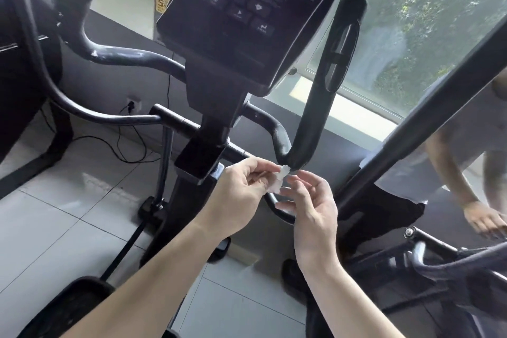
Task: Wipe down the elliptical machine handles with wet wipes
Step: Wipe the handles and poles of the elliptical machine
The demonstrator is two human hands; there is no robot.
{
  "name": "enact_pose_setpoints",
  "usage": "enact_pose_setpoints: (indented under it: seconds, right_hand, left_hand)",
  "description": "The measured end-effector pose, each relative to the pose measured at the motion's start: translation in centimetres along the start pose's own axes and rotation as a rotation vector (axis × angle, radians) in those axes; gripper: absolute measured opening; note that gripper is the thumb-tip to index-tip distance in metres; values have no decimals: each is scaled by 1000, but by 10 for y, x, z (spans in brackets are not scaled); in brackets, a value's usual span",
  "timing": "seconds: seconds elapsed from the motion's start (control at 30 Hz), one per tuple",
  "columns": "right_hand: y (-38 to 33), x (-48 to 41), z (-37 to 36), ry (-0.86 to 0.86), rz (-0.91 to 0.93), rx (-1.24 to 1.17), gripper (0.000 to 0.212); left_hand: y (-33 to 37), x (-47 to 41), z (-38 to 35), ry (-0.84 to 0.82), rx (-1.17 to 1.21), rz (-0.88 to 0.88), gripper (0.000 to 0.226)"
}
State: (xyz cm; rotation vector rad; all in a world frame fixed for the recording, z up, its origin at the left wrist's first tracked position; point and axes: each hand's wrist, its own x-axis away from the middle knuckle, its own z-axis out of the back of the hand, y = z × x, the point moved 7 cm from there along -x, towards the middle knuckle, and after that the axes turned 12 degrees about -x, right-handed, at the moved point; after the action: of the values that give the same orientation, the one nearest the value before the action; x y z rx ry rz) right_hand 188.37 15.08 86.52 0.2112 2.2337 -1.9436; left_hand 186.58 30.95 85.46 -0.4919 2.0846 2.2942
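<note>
Between both hands [241, 195] — wet wipe [280, 179]

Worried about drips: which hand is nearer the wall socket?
Left. The left hand sits right of the wall socket; the right hand is farther right, across the wipe.

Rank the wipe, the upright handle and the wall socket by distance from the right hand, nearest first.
1. The wipe, held in the right hand itself.
2. The handle, just above.
3. The wall socket, far left, behind the machine.
</note>
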Motion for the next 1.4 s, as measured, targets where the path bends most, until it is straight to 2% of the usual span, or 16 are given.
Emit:
enact_pose_setpoints:
  seconds: [0.1,0.17,0.3,0.43,0.57,0.7,0.93,1.03,1.13,1.23,1.33,1.4]
  right_hand:
    - [5,3,-4,-19,-97,-158,30]
    - [6,6,-8,-54,-111,-227,27]
    - [9,8,-3,-66,-111,-251,21]
    - [6,5,12,2,-46,-167,10]
    - [-7,-8,26,94,57,-131,6]
    - [-19,-25,29,140,140,-142,8]
    - [-26,-38,14,-12,226,-211,10]
    - [-15,-42,15,-91,292,-160,11]
    - [12,-52,19,-74,188,-128,12]
    - [23,-61,22,-39,111,-187,16]
    - [5,-62,20,-49,182,-300,25]
    - [-8,-59,16,-104,263,-344,21]
  left_hand:
    - [6,9,-1,-3,-53,-14,11]
    - [10,13,-2,5,-81,-20,9]
    - [11,13,0,43,-285,-87,7]
    - [13,8,3,71,-296,-76,10]
    - [24,-4,5,152,-313,-89,17]
    - [35,-13,-4,165,-322,-89,28]
    - [44,-12,-12,214,-330,-132,20]
    - [47,-11,-12,235,-340,-140,17]
    - [50,-7,-13,285,-346,-122,22]
    - [51,-3,-14,371,-375,-93,14]
    - [54,2,-16,441,-405,-67,11]
    - [57,5,-19,479,-433,-56,9]
